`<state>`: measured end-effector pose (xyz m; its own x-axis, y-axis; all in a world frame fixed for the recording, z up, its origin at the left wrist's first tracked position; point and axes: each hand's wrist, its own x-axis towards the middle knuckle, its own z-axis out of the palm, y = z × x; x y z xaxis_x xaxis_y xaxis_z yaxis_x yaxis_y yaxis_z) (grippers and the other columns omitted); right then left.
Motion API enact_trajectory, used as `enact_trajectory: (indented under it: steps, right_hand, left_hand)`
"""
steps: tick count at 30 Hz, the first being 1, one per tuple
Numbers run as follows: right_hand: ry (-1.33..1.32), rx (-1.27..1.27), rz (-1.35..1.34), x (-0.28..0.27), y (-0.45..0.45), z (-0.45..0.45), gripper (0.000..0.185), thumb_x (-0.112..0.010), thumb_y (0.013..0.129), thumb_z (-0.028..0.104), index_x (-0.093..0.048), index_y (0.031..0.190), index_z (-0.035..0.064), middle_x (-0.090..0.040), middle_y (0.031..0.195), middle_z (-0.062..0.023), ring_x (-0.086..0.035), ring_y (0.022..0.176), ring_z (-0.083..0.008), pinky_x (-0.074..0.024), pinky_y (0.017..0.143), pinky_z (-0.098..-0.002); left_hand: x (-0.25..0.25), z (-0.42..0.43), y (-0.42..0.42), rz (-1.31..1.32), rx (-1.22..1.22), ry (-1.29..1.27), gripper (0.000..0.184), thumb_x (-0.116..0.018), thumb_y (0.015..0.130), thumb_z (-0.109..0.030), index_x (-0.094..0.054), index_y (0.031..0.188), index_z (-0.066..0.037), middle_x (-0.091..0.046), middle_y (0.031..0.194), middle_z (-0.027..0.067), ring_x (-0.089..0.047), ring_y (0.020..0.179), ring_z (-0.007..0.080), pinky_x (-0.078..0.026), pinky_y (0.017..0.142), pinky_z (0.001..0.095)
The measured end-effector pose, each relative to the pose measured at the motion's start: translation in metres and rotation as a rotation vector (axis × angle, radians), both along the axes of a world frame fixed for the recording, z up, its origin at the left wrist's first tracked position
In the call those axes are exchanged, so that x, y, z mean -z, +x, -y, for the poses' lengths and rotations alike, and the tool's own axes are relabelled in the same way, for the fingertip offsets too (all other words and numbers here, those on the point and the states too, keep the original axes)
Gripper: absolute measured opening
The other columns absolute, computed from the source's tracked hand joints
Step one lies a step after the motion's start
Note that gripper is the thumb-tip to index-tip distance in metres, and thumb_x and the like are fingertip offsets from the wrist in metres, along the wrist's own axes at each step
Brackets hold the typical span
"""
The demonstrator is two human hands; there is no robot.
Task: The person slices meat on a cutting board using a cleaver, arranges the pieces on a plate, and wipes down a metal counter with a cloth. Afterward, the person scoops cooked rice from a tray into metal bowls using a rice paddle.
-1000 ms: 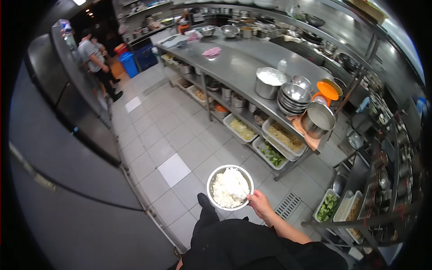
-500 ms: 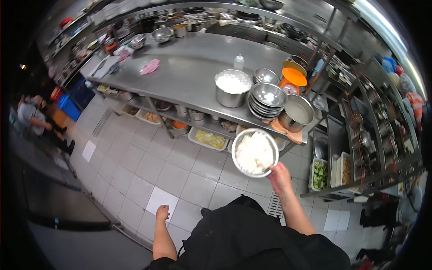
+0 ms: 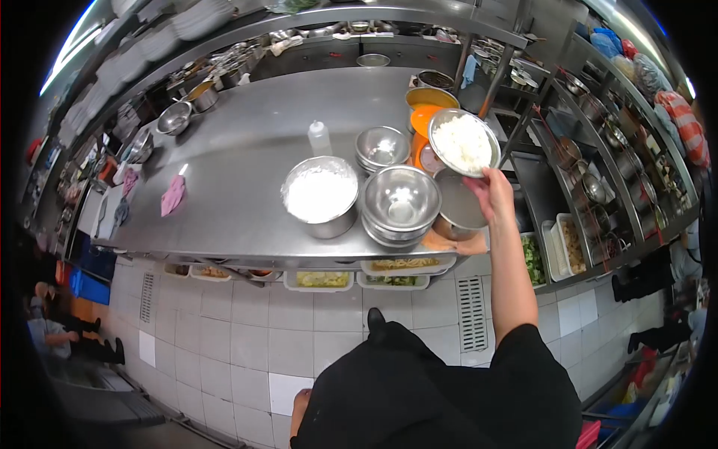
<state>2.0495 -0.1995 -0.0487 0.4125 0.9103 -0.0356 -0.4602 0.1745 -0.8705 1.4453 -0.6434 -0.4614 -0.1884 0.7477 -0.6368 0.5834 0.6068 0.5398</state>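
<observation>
My right hand (image 3: 493, 196) grips the rim of a metal bowl (image 3: 493, 153) heaped with white rice (image 3: 462, 142). The bowl is held above an orange kitchen scale (image 3: 419, 120) and a tall steel pot (image 3: 455, 206), covering part of both. Whether it touches the scale I cannot tell. Left of the pot stands a stack of steel bowls (image 3: 402, 200), beside a large pot (image 3: 327, 221) filled with something white. Low beside my dark clothing, my left hand (image 3: 301, 400) shows only in part, its fingers hidden.
A steel worktable (image 3: 247, 150) carries a squeeze bottle (image 3: 319, 138), smaller bowls (image 3: 383, 146) and a pink cloth (image 3: 173, 196). Food trays (image 3: 321, 280) sit beneath it. A rack of pans (image 3: 598, 187) stands at right. Other people (image 3: 56, 337) are at the far left and right edges.
My right hand has carried the bowl of rice up and right, from the table's front edge to above the scale and pot. The view has turned, and my left hand is now mostly hidden.
</observation>
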Motion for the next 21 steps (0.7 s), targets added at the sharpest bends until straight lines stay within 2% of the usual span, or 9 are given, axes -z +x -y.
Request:
enact_trajectory:
  steps: [4, 6, 8, 10, 12, 13, 17, 19, 21]
  right_hand:
    - [-0.033, 0.014, 0.015, 0.009, 0.023, -0.103, 0.028, -0.052, 0.089, 0.006, -0.053, 0.114, -0.0063, -0.063, 0.112, -0.0213, -0.065, 0.099, -0.0340, -0.0546, 0.093, -0.0485]
    - [-0.062, 0.026, 0.040, 0.021, 0.030, -0.129, 0.028, -0.052, 0.089, 0.006, -0.053, 0.114, -0.0066, -0.063, 0.111, -0.0215, -0.066, 0.098, -0.0339, -0.0554, 0.092, -0.0480]
    - [-0.098, 0.019, 0.029, 0.027, 0.033, -0.148, 0.024, -0.053, 0.090, 0.009, -0.053, 0.110, -0.0041, -0.064, 0.104, -0.0183, -0.067, 0.091, -0.0295, -0.0597, 0.078, -0.0423]
    - [-0.144, -0.011, 0.046, 0.030, 0.038, -0.156, 0.023, -0.053, 0.090, 0.009, -0.053, 0.110, -0.0039, -0.064, 0.103, -0.0181, -0.067, 0.090, -0.0297, -0.0599, 0.077, -0.0417]
    - [-0.202, -0.025, 0.058, 0.035, 0.040, -0.153, 0.023, -0.053, 0.090, 0.009, -0.053, 0.109, -0.0038, -0.064, 0.102, -0.0179, -0.067, 0.089, -0.0299, -0.0601, 0.077, -0.0412]
    - [-0.188, -0.013, 0.063, 0.035, 0.037, -0.152, 0.022, -0.054, 0.090, 0.009, -0.053, 0.108, -0.0036, -0.064, 0.101, -0.0179, -0.068, 0.087, -0.0298, -0.0602, 0.076, -0.0405]
    - [-0.231, -0.033, 0.134, 0.032, 0.037, -0.149, 0.021, -0.056, 0.093, 0.012, -0.053, 0.107, -0.0031, -0.064, 0.101, -0.0178, -0.068, 0.087, -0.0294, -0.0605, 0.075, -0.0379]
    - [-0.229, -0.037, 0.143, 0.033, 0.037, -0.146, 0.023, -0.056, 0.095, 0.016, -0.053, 0.108, -0.0029, -0.064, 0.103, -0.0184, -0.068, 0.089, -0.0307, -0.0608, 0.075, -0.0377]
    - [-0.224, -0.044, 0.149, 0.034, 0.035, -0.143, 0.025, -0.057, 0.097, 0.019, -0.053, 0.108, -0.0027, -0.063, 0.106, -0.0190, -0.068, 0.091, -0.0321, -0.0610, 0.075, -0.0375]
  left_hand:
    - [-0.019, -0.020, -0.021, -0.097, 0.340, -0.214, 0.037, -0.056, 0.091, -0.036, -0.071, 0.103, -0.004, -0.071, 0.096, 0.0211, -0.068, 0.090, 0.0388, -0.053, 0.080, 0.0449]
    - [-0.024, -0.030, -0.030, -0.208, 0.433, -0.057, 0.033, -0.055, 0.091, -0.033, -0.068, 0.094, -0.003, -0.070, 0.090, 0.0208, -0.067, 0.084, 0.0384, -0.052, 0.077, 0.0451]
    - [-0.024, -0.045, -0.032, -0.314, 0.516, 0.115, 0.031, -0.053, 0.090, -0.030, -0.065, 0.084, -0.002, -0.069, 0.084, 0.0204, -0.066, 0.077, 0.0380, -0.052, 0.073, 0.0454]
    - [-0.019, -0.067, -0.034, -0.366, 0.561, 0.200, 0.031, -0.053, 0.090, -0.029, -0.063, 0.080, -0.002, -0.069, 0.081, 0.0202, -0.065, 0.074, 0.0378, -0.051, 0.071, 0.0455]
    - [-0.030, -0.107, -0.025, -0.080, 0.021, -0.120, 0.033, -0.054, 0.090, -0.031, -0.066, 0.084, -0.002, -0.069, 0.080, 0.0182, -0.066, 0.076, 0.0358, -0.052, 0.073, 0.0430]
    - [-0.020, -0.115, -0.023, -0.036, -0.141, -0.099, 0.039, -0.056, 0.090, -0.038, -0.067, 0.090, 0.000, -0.069, 0.080, 0.0161, -0.068, 0.080, 0.0323, -0.052, 0.077, 0.0420]
    - [-0.068, -0.190, -0.009, -0.169, 0.046, -0.004, 0.041, -0.060, 0.090, -0.040, -0.067, 0.099, -0.001, -0.069, 0.080, 0.0132, -0.070, 0.079, 0.0284, -0.055, 0.069, 0.0410]
    - [-0.082, -0.220, -0.006, 0.042, -0.173, -0.121, 0.038, -0.063, 0.091, -0.038, -0.065, 0.107, -0.004, -0.067, 0.082, 0.0093, -0.071, 0.075, 0.0249, -0.056, 0.056, 0.0380]
    - [-0.080, -0.239, -0.015, 0.037, -0.154, -0.110, 0.036, -0.064, 0.091, -0.036, -0.065, 0.109, -0.005, -0.066, 0.083, 0.0082, -0.072, 0.074, 0.0240, -0.055, 0.052, 0.0362]
